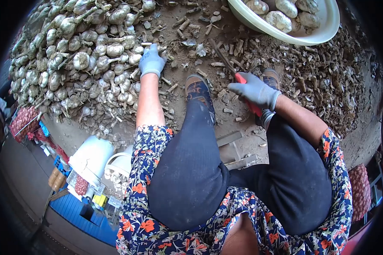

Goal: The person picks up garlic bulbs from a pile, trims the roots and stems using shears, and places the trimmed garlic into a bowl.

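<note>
My left hand (152, 60), in a grey glove, is at the right edge of a large heap of garlic bulbs (81, 60). Its fingers curl downward around something I cannot make out. In my gloved right hand (256, 91) is a pair of shears with red handles (254, 109) and long dark blades (222, 55). The fingers wrap the handles, and the blades point up and left over the ground. Cut garlic stems (184, 24) lie scattered between and beyond my hands.
A pale basin (302, 41) holding several garlic bulbs stands at the top right. Below it spreads a thick layer of stem trimmings (323, 85). My shoes (198, 90) rest on the dirt between my hands. At lower left are a white bucket (91, 157) and red net sacks (24, 123).
</note>
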### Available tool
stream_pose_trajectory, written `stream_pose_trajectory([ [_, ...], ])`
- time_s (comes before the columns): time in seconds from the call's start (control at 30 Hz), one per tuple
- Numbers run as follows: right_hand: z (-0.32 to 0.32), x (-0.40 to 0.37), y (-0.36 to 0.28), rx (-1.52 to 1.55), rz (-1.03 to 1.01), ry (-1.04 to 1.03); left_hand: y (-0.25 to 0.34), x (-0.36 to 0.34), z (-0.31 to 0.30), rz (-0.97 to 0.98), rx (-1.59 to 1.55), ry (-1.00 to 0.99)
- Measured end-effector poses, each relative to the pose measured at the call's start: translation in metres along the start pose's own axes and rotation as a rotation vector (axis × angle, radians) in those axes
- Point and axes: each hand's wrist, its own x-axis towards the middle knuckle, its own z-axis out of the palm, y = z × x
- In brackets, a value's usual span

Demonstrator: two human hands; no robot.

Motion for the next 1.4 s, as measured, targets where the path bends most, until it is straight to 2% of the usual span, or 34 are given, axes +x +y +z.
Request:
stream_pose_trajectory([
  [0.07, 0.008, 0.004, 0.002, -0.694, -0.249, 0.272, 0.01, -0.008, -0.013, 0.047, -0.429, -0.147],
  [0.1, 0.006, 0.0, -0.007, -0.735, -0.124, 0.195, 0.023, -0.015, -0.017, 0.059, -0.368, -0.06],
  [0.13, 0.008, 0.001, -0.006, -0.726, -0.116, 0.199, 0.025, -0.016, -0.018, 0.095, -0.381, -0.116],
  [0.2, 0.006, 0.004, -0.006, -0.914, -0.245, 0.284, 0.049, -0.032, -0.043, 0.109, -0.323, -0.171],
  [0.23, 0.007, 0.009, -0.002, -0.93, -0.283, 0.344, 0.057, -0.038, -0.051, 0.11, -0.331, -0.171],
  [0.33, 0.01, 0.015, -0.011, -0.895, -0.35, 0.34, 0.069, -0.049, -0.064, 0.178, -0.252, -0.176],
  [0.43, 0.011, 0.015, -0.027, -0.859, -0.302, 0.286, 0.077, -0.052, -0.063, 0.222, -0.157, -0.195],
  [0.53, 0.006, 0.013, -0.027, -0.835, -0.257, 0.235, 0.065, -0.047, -0.044, 0.278, -0.25, -0.095],
  [0.57, 0.002, 0.009, -0.022, -0.781, -0.245, 0.258, 0.067, -0.051, -0.043, 0.229, -0.37, -0.068],
  [0.67, -0.005, 0.004, -0.003, -0.702, -0.254, 0.309, 0.043, -0.036, 0.007, 0.251, -0.299, 0.04],
  [0.7, -0.008, 0.006, 0.002, -0.715, -0.219, 0.317, 0.035, -0.037, 0.02, 0.341, -0.234, 0.016],
  [0.73, -0.01, 0.007, 0.003, -0.729, -0.185, 0.328, 0.035, -0.039, 0.027, 0.341, -0.233, 0.016],
  [0.8, -0.011, 0.007, 0.006, -0.738, -0.131, 0.306, 0.033, -0.048, 0.043, 0.46, -0.295, 0.16],
  [0.87, -0.013, 0.008, 0.008, -0.74, -0.126, 0.302, 0.033, -0.051, 0.029, 0.474, -0.408, 0.103],
  [0.93, -0.012, 0.011, 0.008, -0.76, -0.122, 0.281, 0.032, -0.047, 0.021, 0.306, -0.542, 0.031],
  [0.97, -0.012, 0.012, 0.008, -0.784, -0.119, 0.264, 0.037, -0.045, 0.02, 0.163, -0.509, 0.064],
  [1.1, -0.012, 0.011, 0.009, -0.827, -0.115, 0.222, 0.045, -0.036, 0.023, 0.145, -0.322, 0.145],
  [1.2, -0.012, 0.008, 0.006, -0.907, -0.097, 0.188, 0.03, -0.028, 0.023, -0.086, -0.179, -0.123],
  [1.27, -0.011, 0.006, 0.008, -0.94, -0.113, 0.232, 0.021, -0.036, 0.03, -0.032, -0.194, -0.075],
  [1.33, -0.008, 0.004, 0.003, -0.944, -0.145, 0.265, 0.02, -0.041, 0.04, 0.254, -0.833, 0.051],
  [1.37, -0.006, 0.002, -0.001, -0.948, -0.171, 0.295, 0.033, -0.049, 0.024, 0.351, -0.969, 0.035],
  [1.4, -0.004, -0.002, -0.006, -0.948, -0.168, 0.298, 0.046, -0.058, 0.006, 0.353, -0.97, 0.033],
])
